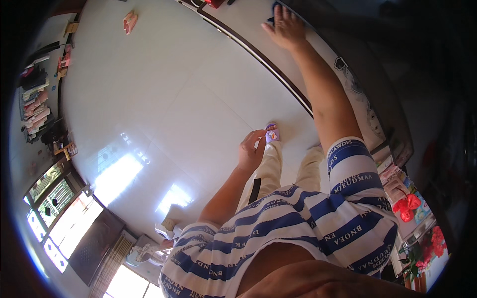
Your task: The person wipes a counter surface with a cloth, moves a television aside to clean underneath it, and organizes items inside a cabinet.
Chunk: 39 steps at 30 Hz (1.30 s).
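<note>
Near the top, my right hand (286,30) lies palm down over a dark blue cloth (272,18), thumb spread to the left. Much of the cloth is hidden under the fingers. Beneath is the pale top of a long cabinet (257,35) with dark trim, beside a large dark glossy panel (372,63). My left hand (253,149) hangs in front of my body, fingers bent and parted from the thumb, with nothing visible in it. Past its fingertips shows a purple slipper (272,135) on my foot.
Pink shoes (130,22) lie on the tiled floor (179,93). A red object (214,3) sits on the cabinet's far part. Red flowers (434,244) and a red bow (407,206) are at the lower right. Clothes (35,111) hang at the left, above a wooden stool (68,151).
</note>
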{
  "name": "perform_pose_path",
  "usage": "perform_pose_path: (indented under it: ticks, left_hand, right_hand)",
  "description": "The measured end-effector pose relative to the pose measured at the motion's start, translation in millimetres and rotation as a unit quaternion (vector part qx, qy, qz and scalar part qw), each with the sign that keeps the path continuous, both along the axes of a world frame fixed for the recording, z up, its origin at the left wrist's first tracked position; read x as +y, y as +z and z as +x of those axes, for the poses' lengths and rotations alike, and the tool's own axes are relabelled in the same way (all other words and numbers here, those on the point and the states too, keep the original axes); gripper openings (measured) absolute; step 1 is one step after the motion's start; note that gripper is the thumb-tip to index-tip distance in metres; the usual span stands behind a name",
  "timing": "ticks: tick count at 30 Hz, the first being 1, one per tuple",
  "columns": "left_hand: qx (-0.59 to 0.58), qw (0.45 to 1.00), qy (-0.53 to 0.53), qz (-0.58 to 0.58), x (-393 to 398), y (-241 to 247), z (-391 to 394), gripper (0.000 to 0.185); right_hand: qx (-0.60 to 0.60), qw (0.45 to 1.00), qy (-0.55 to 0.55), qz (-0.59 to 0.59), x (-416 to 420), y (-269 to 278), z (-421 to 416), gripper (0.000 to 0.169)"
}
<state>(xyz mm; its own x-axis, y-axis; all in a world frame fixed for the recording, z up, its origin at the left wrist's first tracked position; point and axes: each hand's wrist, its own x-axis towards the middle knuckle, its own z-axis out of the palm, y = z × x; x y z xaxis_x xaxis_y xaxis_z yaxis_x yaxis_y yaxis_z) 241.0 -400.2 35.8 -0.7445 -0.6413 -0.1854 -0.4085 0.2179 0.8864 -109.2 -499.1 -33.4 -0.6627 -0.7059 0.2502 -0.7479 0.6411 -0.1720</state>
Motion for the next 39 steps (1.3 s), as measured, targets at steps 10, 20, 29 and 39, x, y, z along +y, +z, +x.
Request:
perform_pose_path:
  ticks: [10,20,29,39]
  left_hand:
    - [0.02,0.999,-0.016,-0.032,-3.4,30.8,-4.0,0.013]
    - [0.027,0.99,-0.14,0.007,45.5,39.8,-46.5,0.014]
    - [-0.023,0.973,-0.223,0.05,92.8,41.8,-56.2,0.017]
    - [-0.001,0.992,-0.126,-0.001,39.5,31.0,-16.1,0.016]
  right_hand:
    - [-0.03,0.984,0.176,-0.015,48.8,2.6,112.2,0.051]
    - [-0.076,0.997,0.004,-0.009,333.8,-21.9,173.2,0.053]
    - [-0.146,0.975,-0.165,-0.016,488.0,3.4,218.1,0.053]
    - [-0.009,1.0,0.021,-0.01,190.5,4.9,100.3,0.066]
